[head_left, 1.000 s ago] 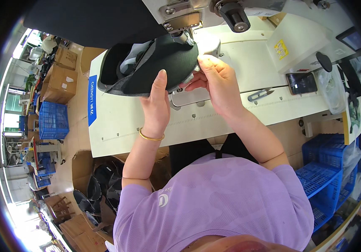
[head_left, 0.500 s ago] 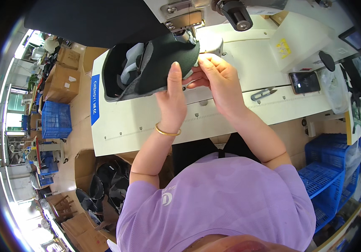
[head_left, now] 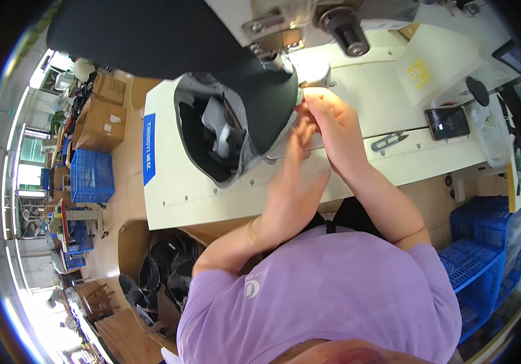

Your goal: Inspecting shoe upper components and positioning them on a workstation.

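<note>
A dark, hollow fabric piece (head_left: 266, 115) with grey lining lies on the white sewing table, its edge beneath the sewing machine's (head_left: 278, 27) needle area. Its wide opening faces left and shows a loose grey strip (head_left: 217, 124) inside. At its right edge my right hand (head_left: 336, 124) pinches the fabric between thumb and fingers, close to the presser foot. My left hand (head_left: 290, 197), slightly blurred, is off the fabric's outer side, with fingers stretched and thumb apart. Its fingertips are close to the right hand's fingers; whether they touch is unclear.
Thread snips (head_left: 389, 142) and a phone (head_left: 447, 123) lie right of my hands. A cardboard box (head_left: 133, 242) of dark pieces stands below the table's left side. Blue crates (head_left: 475, 255) stand at right, another blue crate (head_left: 92, 176) at left.
My left hand has left the fabric's surface and moved right and nearer to me. The fabric piece has swung so its opening shows more. My right hand still pinches the edge.
</note>
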The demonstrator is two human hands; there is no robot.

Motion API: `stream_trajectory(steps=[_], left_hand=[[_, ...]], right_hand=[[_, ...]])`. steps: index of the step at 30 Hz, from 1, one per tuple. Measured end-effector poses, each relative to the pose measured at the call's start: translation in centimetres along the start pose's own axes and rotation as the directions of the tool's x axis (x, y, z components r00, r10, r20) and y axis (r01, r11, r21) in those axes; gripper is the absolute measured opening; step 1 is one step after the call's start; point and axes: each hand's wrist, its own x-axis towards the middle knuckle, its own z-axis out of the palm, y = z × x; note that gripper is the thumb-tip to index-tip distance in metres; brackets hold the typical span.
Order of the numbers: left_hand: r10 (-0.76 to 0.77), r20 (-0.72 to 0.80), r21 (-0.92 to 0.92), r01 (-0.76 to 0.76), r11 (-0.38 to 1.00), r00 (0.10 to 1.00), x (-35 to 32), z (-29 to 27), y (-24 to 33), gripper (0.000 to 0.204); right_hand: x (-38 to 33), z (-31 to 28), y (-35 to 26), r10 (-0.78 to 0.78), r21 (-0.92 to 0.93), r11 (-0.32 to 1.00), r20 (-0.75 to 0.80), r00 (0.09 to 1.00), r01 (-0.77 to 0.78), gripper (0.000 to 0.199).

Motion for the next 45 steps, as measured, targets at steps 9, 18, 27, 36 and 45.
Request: stream_trajectory(steps=[9,18,27,36,45], left_hand=[[-0.331,0.234,-0.734,0.389,0.557,0.914,15.7,-15.9,-18.0,0.030],[-0.370,0.220,-0.639,0.420,0.644,0.903,15.5,-16.9,-13.3,0.017],[-0.436,0.001,-0.631,0.338,0.698,0.900,11.8,-17.7,-10.2,0.024],[-0.465,-0.208,-0.609,0.258,0.750,0.861,9.6,-16.2,-6.6,0.026],[-0.421,-0.258,-0.606,0.193,0.772,0.870,6.9,-15.1,-4.8,0.026]], right_hand=[[-1.5,3.0,1.1,0.127,-0.012,0.992,0.119,0.985,-0.127,0.022],[-1.1,2.6,0.9,0.096,0.070,0.992,0.120,0.988,-0.105,0.025],[-1.0,1.4,0.4,0.148,-0.014,0.989,0.052,0.988,-0.147,0.025],[-1.9,1.9,-1.0,0.058,-0.039,0.998,0.034,0.998,-0.057,0.025],[-0.7,1.2,-1.2,0.077,0.033,0.997,-0.062,0.995,-0.075,0.029]])
